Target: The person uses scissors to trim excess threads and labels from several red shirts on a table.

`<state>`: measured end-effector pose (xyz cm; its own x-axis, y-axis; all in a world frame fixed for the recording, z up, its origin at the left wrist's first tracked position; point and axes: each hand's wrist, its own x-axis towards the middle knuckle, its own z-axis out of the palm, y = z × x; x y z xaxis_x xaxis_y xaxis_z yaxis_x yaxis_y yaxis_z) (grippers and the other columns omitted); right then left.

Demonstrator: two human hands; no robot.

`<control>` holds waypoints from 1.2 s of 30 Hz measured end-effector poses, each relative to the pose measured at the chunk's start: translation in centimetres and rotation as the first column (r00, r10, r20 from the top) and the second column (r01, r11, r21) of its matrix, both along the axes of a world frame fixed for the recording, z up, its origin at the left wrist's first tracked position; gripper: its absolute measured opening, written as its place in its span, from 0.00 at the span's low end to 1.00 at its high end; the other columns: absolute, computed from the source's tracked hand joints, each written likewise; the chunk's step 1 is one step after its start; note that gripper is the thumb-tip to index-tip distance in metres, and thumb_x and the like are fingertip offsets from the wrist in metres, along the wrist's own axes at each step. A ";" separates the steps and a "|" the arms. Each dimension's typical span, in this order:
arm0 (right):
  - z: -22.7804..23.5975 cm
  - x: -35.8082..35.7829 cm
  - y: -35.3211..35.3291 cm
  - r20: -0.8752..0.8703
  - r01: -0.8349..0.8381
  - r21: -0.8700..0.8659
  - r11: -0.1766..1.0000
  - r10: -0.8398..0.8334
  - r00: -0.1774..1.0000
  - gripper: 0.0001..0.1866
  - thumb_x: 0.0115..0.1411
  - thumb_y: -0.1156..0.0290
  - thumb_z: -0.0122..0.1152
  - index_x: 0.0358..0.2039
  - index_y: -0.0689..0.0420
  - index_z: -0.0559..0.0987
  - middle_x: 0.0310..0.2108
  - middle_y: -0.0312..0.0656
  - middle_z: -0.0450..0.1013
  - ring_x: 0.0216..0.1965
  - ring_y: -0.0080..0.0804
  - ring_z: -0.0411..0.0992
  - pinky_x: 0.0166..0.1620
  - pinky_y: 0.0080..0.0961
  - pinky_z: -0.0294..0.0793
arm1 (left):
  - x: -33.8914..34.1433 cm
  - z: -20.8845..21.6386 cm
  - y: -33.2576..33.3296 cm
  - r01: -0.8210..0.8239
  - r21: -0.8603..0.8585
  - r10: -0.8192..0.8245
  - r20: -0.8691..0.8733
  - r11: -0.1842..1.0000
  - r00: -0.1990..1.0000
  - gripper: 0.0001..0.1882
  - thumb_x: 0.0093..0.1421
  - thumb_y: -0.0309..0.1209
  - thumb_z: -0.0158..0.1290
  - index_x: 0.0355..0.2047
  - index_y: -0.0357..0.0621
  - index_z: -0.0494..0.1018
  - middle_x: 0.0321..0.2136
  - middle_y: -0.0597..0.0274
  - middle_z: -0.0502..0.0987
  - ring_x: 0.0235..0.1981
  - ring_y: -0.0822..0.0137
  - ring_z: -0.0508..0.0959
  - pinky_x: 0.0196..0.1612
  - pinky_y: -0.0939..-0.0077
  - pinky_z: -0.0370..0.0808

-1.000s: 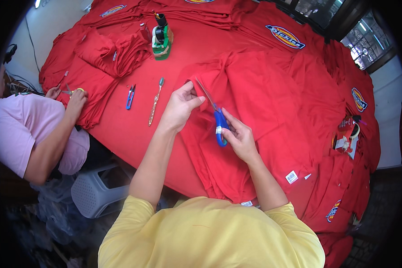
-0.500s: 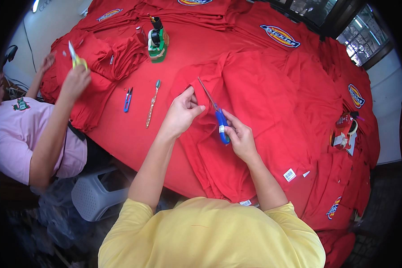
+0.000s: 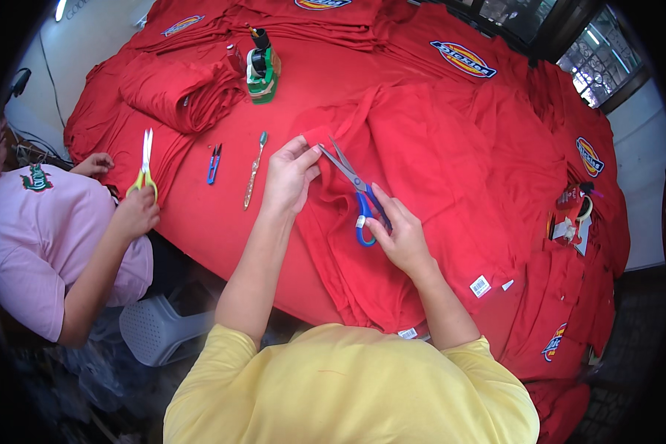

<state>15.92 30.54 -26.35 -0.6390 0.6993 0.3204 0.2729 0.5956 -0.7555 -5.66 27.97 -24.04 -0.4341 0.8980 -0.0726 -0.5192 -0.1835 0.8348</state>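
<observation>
Left hand [image 3: 291, 174] pinches red cloth [image 3: 436, 163], seemingly steadying its edge; right hand [image 3: 402, 235] holds blue scissors [image 3: 358, 183], thumb and fingers spread, apparently to part blades [image 3: 339, 162].

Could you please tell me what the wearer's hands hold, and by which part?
The right hand holds blue-handled scissors by the handles; the left hand pinches red cloth near the blade tips.
</observation>
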 end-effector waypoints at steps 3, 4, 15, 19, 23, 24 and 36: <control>-0.1 0.1 -0.4 0.011 0.013 0.003 1.000 -0.013 1.000 0.31 0.55 0.73 0.61 0.59 0.58 0.65 0.29 0.41 0.69 0.22 0.27 0.68 0.27 0.23 0.68 | -0.1 -0.1 -0.2 0.016 -0.044 -0.017 -0.023 0.999 1.000 0.11 0.60 0.20 0.48 0.42 0.37 0.72 0.37 0.62 0.77 0.38 0.72 0.76 0.40 0.74 0.74; -0.2 0.0 -0.5 0.001 0.011 0.004 1.000 -0.011 1.000 0.31 0.54 0.73 0.61 0.59 0.58 0.64 0.29 0.41 0.69 0.22 0.27 0.67 0.27 0.23 0.68 | 0.1 0.0 -0.3 0.012 -0.064 -0.014 -0.028 0.998 1.000 0.11 0.60 0.20 0.48 0.43 0.38 0.72 0.38 0.62 0.77 0.38 0.71 0.77 0.41 0.73 0.74; -1.3 -0.1 -1.1 -0.055 0.038 0.024 0.999 -0.037 0.998 0.30 0.55 0.76 0.60 0.59 0.60 0.64 0.30 0.43 0.70 0.25 0.30 0.68 0.28 0.24 0.69 | 1.0 0.1 -0.5 0.039 -0.045 -0.033 0.125 0.998 0.992 0.12 0.59 0.20 0.47 0.44 0.40 0.72 0.39 0.61 0.76 0.41 0.69 0.76 0.42 0.70 0.76; -1.3 -0.1 -1.1 -0.064 0.044 0.032 0.999 -0.042 0.997 0.30 0.55 0.77 0.59 0.59 0.60 0.64 0.30 0.44 0.70 0.25 0.31 0.68 0.29 0.25 0.69 | 1.0 -0.3 -0.4 0.049 -0.061 -0.043 0.108 0.997 0.993 0.12 0.59 0.20 0.48 0.44 0.40 0.72 0.38 0.62 0.76 0.40 0.70 0.76 0.43 0.70 0.76; -1.1 -0.1 -0.9 -0.075 0.046 0.057 0.997 -0.042 0.996 0.30 0.55 0.77 0.59 0.59 0.60 0.63 0.30 0.44 0.70 0.26 0.32 0.69 0.29 0.26 0.69 | 1.5 0.2 -0.5 0.071 -0.081 -0.069 0.034 0.994 0.997 0.12 0.58 0.23 0.52 0.43 0.46 0.73 0.37 0.69 0.75 0.41 0.74 0.74 0.43 0.70 0.71; -1.1 -0.1 -0.9 -0.078 0.046 0.063 0.997 -0.041 0.996 0.30 0.55 0.77 0.59 0.59 0.60 0.63 0.30 0.45 0.70 0.26 0.32 0.69 0.29 0.26 0.69 | 1.5 0.1 -0.5 0.086 -0.082 -0.083 0.029 0.993 0.996 0.13 0.58 0.23 0.52 0.44 0.46 0.73 0.38 0.69 0.75 0.41 0.74 0.74 0.43 0.70 0.71; -1.0 0.3 -0.8 -0.151 -0.044 -0.258 0.965 0.004 0.989 0.26 0.58 0.75 0.55 0.59 0.60 0.65 0.35 0.46 0.71 0.33 0.28 0.70 0.39 0.23 0.70 | 1.3 -0.7 -0.4 0.115 -0.091 -0.115 0.001 0.989 0.993 0.15 0.58 0.24 0.53 0.46 0.46 0.73 0.38 0.70 0.74 0.42 0.74 0.73 0.43 0.71 0.70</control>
